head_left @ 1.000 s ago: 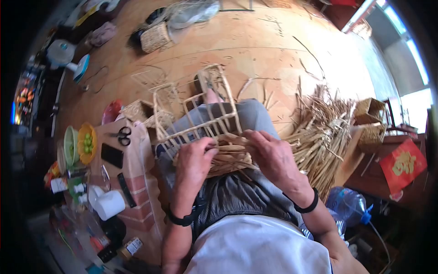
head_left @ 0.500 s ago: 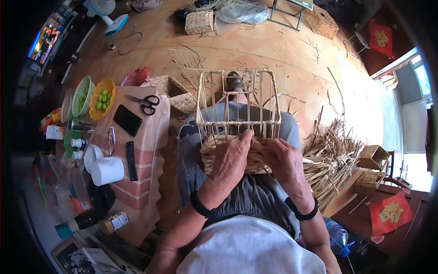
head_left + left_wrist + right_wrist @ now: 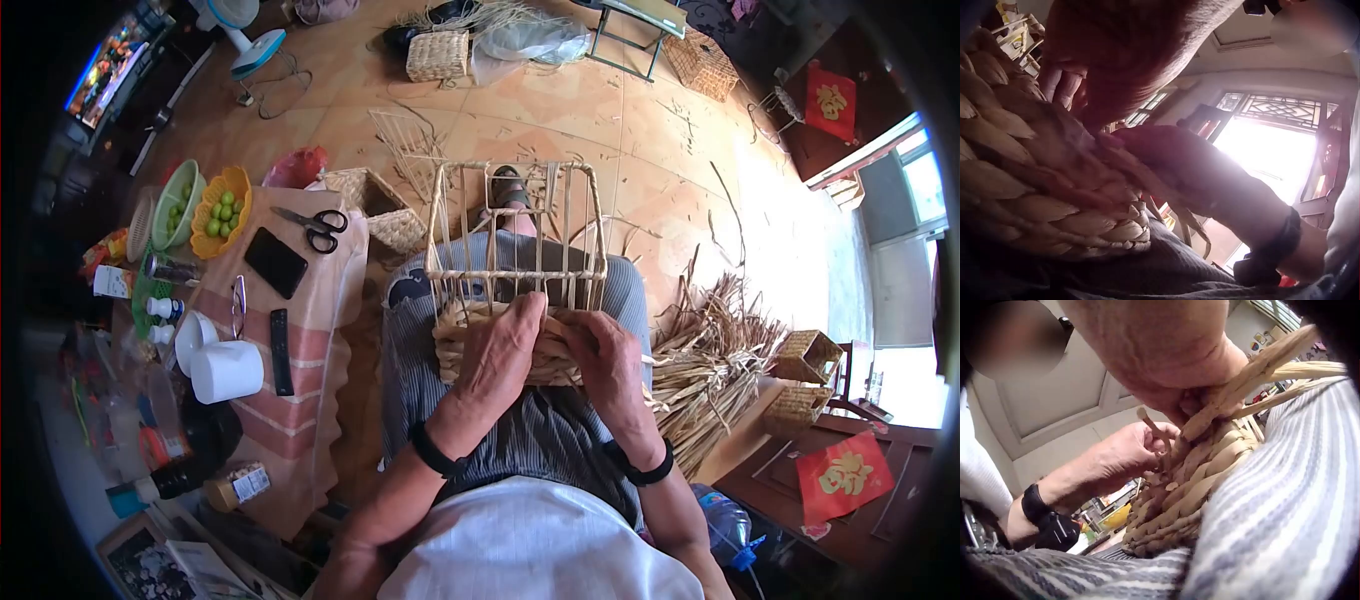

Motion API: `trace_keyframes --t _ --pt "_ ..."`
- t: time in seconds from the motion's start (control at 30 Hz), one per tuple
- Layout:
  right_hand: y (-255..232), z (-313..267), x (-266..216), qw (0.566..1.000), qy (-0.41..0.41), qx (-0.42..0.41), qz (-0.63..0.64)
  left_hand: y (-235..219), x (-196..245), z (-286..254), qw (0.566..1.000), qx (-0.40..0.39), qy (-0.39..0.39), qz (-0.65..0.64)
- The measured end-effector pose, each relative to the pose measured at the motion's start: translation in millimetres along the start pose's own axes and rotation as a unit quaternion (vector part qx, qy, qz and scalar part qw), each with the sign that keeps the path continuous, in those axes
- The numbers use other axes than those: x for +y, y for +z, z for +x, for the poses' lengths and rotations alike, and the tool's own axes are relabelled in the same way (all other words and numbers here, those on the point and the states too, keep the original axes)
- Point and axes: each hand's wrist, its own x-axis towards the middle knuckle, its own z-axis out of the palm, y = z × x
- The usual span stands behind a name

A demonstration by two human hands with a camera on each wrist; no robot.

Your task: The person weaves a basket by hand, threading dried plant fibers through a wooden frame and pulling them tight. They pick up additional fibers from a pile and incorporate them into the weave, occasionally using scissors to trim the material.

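A part-woven straw basket (image 3: pixel 452 350) lies on the person's lap, its bare stick frame (image 3: pixel 515 273) pointing away from the body. My left hand (image 3: pixel 495 355) pinches the woven edge near the middle, fingers curled. Close on its right, my right hand (image 3: pixel 608 365) grips a thick strand, which the right wrist view shows as a twisted strip (image 3: pixel 1254 378) running out from under that hand (image 3: pixel 1154 353). There the left hand (image 3: pixel 1110 453) holds a short strand end at the rim. Braided rows (image 3: pixel 1016 162) fill the left of the left wrist view; some fingertips are hidden.
At left, a cloth-covered table (image 3: pixel 300 440) bears scissors (image 3: pixel 320 232), a phone (image 3: pixel 275 262), a remote (image 3: pixel 281 350), a white cup (image 3: pixel 227 371) and bowls of green fruit (image 3: pixel 221 215). Loose straw (image 3: pixel 720 350) is heaped at right, beside small baskets (image 3: pixel 808 357). A water bottle (image 3: pixel 725 525) stands lower right.
The basket has turned from tilted to nearly level in the head view. The left hand has moved right along the edge, closer to the right hand. The head view itself has shifted.
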Motion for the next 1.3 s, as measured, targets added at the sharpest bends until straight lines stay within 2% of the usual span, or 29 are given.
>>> trace_keyframes --t 0.07,0.17,0.27,0.37,0.53,0.63,0.8,0.87,0.97,1.2,1.3 --pt "-6 -3 -6 0.999 -0.021 -0.009 -0.029 0 -1 -4 1.000 0.014 0.018 -0.019" --pt "-13 -8 -12 0.993 -0.052 -0.033 -0.106 4 -4 -8 0.998 0.021 -0.004 -0.054" --pt "-22 -7 -15 0.984 -0.081 -0.063 -0.149 9 -12 -11 0.996 0.028 0.019 -0.082" --pt "-38 -2 -5 0.975 -0.111 -0.056 -0.182 7 -13 -14 0.997 0.013 0.014 -0.072" --pt "-54 -4 10 0.977 -0.065 -0.073 -0.190 -6 -3 -16 0.998 -0.047 0.048 0.000" --pt "-60 -9 27 0.971 -0.077 -0.131 -0.185 -12 7 -16 0.995 -0.076 0.060 0.026" --pt "-60 -21 24 0.952 -0.135 -0.137 -0.239 -14 11 -16 0.993 -0.102 0.051 0.019" --pt "-59 -29 15 0.949 -0.168 -0.121 -0.239 -7 7 -13 0.996 -0.081 0.042 -0.017" --pt "-61 -42 2 0.944 -0.157 -0.159 -0.242 -10 5 -2 0.987 -0.121 -0.042 -0.093" --pt "-77 -21 25 0.929 -0.221 -0.074 -0.286 3 7 -2 0.988 -0.034 -0.087 -0.120" --pt "-75 -14 47 0.924 -0.229 -0.069 -0.298 4 13 -2 0.946 -0.007 -0.182 -0.269"
